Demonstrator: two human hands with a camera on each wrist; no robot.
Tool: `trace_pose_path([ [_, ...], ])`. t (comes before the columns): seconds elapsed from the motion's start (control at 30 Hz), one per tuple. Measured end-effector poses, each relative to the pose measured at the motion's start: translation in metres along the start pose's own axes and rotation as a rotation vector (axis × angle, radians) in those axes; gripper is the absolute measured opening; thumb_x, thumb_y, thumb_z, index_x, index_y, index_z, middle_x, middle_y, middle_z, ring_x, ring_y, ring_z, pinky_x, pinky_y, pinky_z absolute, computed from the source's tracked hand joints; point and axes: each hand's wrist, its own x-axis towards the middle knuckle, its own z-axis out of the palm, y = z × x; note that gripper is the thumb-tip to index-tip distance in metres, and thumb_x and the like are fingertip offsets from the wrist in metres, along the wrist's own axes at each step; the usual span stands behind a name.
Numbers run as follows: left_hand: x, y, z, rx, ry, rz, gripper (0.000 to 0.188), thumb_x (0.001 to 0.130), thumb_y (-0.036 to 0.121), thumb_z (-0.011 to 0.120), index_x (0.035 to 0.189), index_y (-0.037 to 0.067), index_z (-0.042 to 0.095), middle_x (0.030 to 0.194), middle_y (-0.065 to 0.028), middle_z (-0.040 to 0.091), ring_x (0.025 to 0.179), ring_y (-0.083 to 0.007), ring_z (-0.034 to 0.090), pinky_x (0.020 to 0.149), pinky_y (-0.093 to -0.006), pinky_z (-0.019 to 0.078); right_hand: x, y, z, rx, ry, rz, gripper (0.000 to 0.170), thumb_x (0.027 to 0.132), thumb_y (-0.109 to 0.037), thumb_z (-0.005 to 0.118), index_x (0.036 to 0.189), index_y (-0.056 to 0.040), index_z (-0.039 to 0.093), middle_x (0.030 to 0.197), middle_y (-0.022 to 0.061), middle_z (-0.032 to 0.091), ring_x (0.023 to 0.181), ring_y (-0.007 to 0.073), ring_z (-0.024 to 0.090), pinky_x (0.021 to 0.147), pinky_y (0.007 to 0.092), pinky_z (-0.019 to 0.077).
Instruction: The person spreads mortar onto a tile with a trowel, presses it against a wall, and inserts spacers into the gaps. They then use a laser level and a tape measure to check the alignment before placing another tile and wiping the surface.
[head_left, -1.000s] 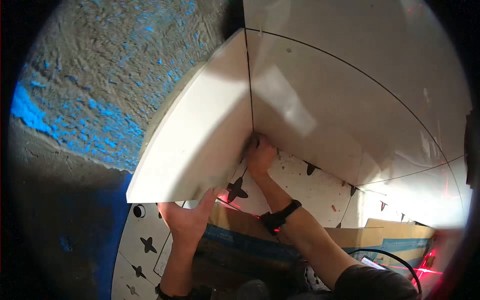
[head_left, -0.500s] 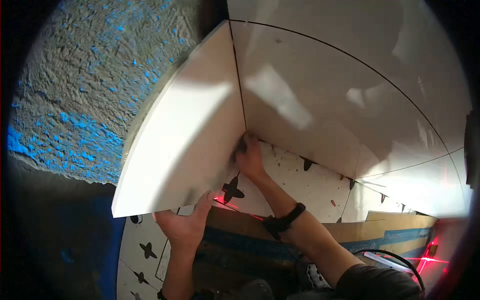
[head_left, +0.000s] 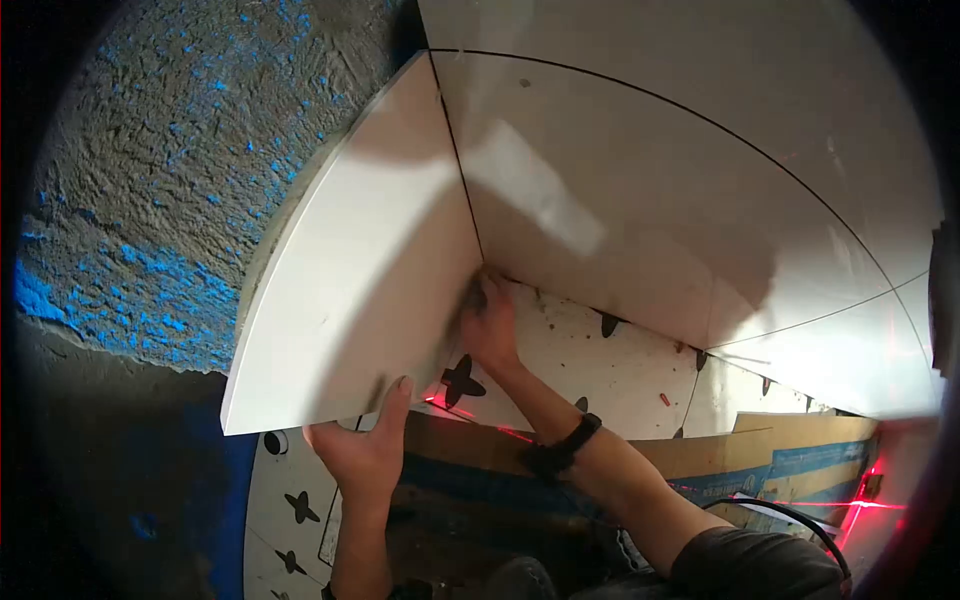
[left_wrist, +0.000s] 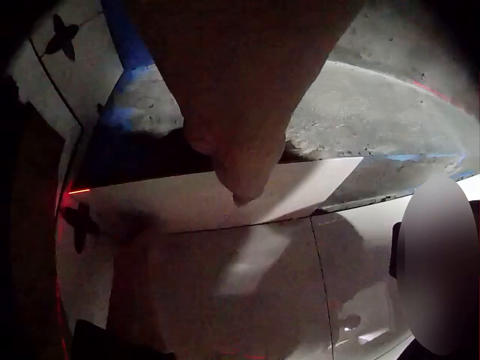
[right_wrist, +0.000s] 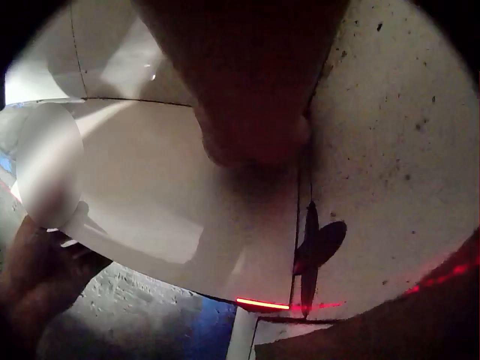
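A white tile panel (head_left: 340, 260) stands against the rough wall, meeting a large glossy wall tile (head_left: 620, 190) along a dark joint. My left hand (head_left: 360, 460) grips its near edge, thumb on the white face and fingers behind, as the right wrist view shows that hand (right_wrist: 49, 281) at the rim. In the left wrist view the hand (left_wrist: 244, 150) reaches over the panel (left_wrist: 180, 202). Low in the corner, my right hand (head_left: 488, 330) is at the panel's foot, fingers bent beside a dark patch; whether it holds anything is unclear. The right wrist view hides its fingertips.
Black cross-shaped spacers (head_left: 462, 382) sit in the floor tile joints. Cardboard (head_left: 700, 462) with blue print lies along the near side. A black cable (head_left: 790, 512) curves at the lower right, near red laser lines. Rough grey wall with blue patches (head_left: 170, 270) stands at left.
The head view has shifted, so the panel and both hands appear farther left. My left hand keeps its grip on the edge, and my right hand stays in the low corner.
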Motion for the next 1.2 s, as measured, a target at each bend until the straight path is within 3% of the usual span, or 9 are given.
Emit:
trace_pose_path([
  [0.1, -0.004, -0.012, -0.004, -0.037, -0.118, -0.062, 0.058, 0.084, 0.016, 0.088, 0.127, -0.005, 0.055, 0.12, -0.0157, 0.061, 0.112, -0.0245, 0.06, 0.1, -0.0409, 0.0483, -0.003, 0.004, 0.003, 0.071, 0.02, 0.008, 0.069, 0.079, -0.001, 0.059, 0.146, 0.0077, 0.045, 0.134, 0.032, 0.057, 0.132, 0.0489, 0.05, 0.114, 0.052, 0.0397],
  [0.23, -0.001, -0.009, -0.004, 0.021, -0.115, 0.025, 0.055, 0.084, 0.015, 0.087, 0.125, -0.005, 0.057, 0.12, -0.0152, 0.062, 0.111, -0.0245, 0.061, 0.099, -0.041, 0.0484, -0.003, 0.004, 0.0, 0.015, 0.02, 0.028, 0.059, 0.08, 0.0, 0.06, 0.138, 0.0051, 0.051, 0.124, 0.0312, 0.065, 0.12, 0.0472, 0.062, 0.104, 0.0498, 0.0498],
  [0.33, -0.001, -0.016, -0.003, 0.104, -0.111, 0.07, 0.05, 0.085, 0.014, 0.086, 0.123, -0.005, 0.059, 0.119, -0.015, 0.063, 0.111, -0.0246, 0.061, 0.098, -0.0408, 0.0484, -0.008, -0.006, -0.006, 0.075, 0.05, -0.022, 0.056, 0.08, 0.001, 0.059, 0.135, 0.0036, 0.052, 0.124, 0.0303, 0.065, 0.118, 0.0466, 0.063, 0.1, 0.0498, 0.051],
  [0.4, 0.004, -0.015, 0.004, 0.022, 0.043, 0.124, 0.034, 0.079, 0.009, 0.086, 0.104, -0.006, 0.07, 0.099, -0.0165, 0.073, 0.089, -0.0298, 0.072, 0.083, -0.04, 0.0554, -0.007, -0.008, -0.009, 0.086, 0.012, -0.014, 0.057, 0.08, 0.001, 0.059, 0.137, 0.0033, 0.051, 0.124, 0.03, 0.065, 0.117, 0.047, 0.063, 0.1, 0.0496, 0.0514],
  [0.73, 0.004, -0.009, -0.002, 0.145, 0.009, 0.093, 0.033, 0.079, 0.008, 0.084, 0.106, -0.006, 0.07, 0.099, -0.0175, 0.073, 0.089, -0.0294, 0.072, 0.082, -0.0398, 0.0553, 0.001, 0.012, -0.019, 0.033, -0.072, -0.039, 0.048, 0.086, -0.003, 0.059, 0.134, 0.0031, 0.057, 0.124, 0.0308, 0.066, 0.113, 0.049, 0.064, 0.096, 0.0489, 0.0529],
  [0.87, 0.002, -0.023, -0.013, 0.037, -0.072, 0.044, 0.044, 0.081, 0.012, 0.086, 0.114, -0.006, 0.063, 0.107, -0.0177, 0.068, 0.101, -0.0266, 0.066, 0.09, -0.0403, 0.0515, 0.0, 0.002, -0.072, -0.03, -0.083, 0.061, 0.027, 0.09, -0.011, 0.063, 0.113, 0.0037, 0.069, 0.106, 0.0227, 0.074, 0.099, 0.0362, 0.072, 0.091, 0.0433, 0.0549],
  [0.97, 0.0, -0.032, -0.022, 0.075, -0.071, 0.065, 0.084, 0.072, 0.011, 0.09, 0.141, -0.009, 0.046, 0.136, -0.0272, 0.055, 0.124, -0.0387, 0.058, 0.105, -0.0434, 0.0465, -0.024, -0.008, -0.118, -0.101, -0.151, 0.19, 0.022, 0.093, -0.015, 0.065, 0.103, 0.0032, 0.071, 0.097, 0.014, 0.075, 0.088, 0.0211, 0.07, 0.084, 0.0361, 0.0549],
  [1.1, 0.011, -0.036, -0.027, 0.094, -0.1, 0.068, 0.119, 0.068, 0.016, 0.093, 0.156, -0.014, 0.019, 0.156, -0.0367, 0.033, 0.146, -0.0463, 0.038, 0.12, -0.0463, 0.0349, -0.062, -0.009, -0.154, -0.155, -0.414, -0.033, 0.013, 0.089, -0.012, 0.068, 0.091, 0.0014, 0.069, 0.086, 0.0136, 0.07, 0.077, 0.0236, 0.066, 0.076, 0.0349, 0.0533],
  [1.2, 0.015, -0.034, -0.025, 0.11, -0.147, 0.001, 0.12, 0.069, 0.018, 0.092, 0.156, -0.015, 0.016, 0.159, -0.0386, 0.027, 0.149, -0.049, 0.032, 0.122, -0.0474, 0.0321, -0.069, -0.023, -0.158, -0.29, -0.65, -0.369, 0.01, 0.084, -0.011, 0.071, 0.081, -0.0028, 0.065, 0.076, 0.0127, 0.063, 0.071, 0.0292, 0.062, 0.07, 0.0395, 0.0511],
])
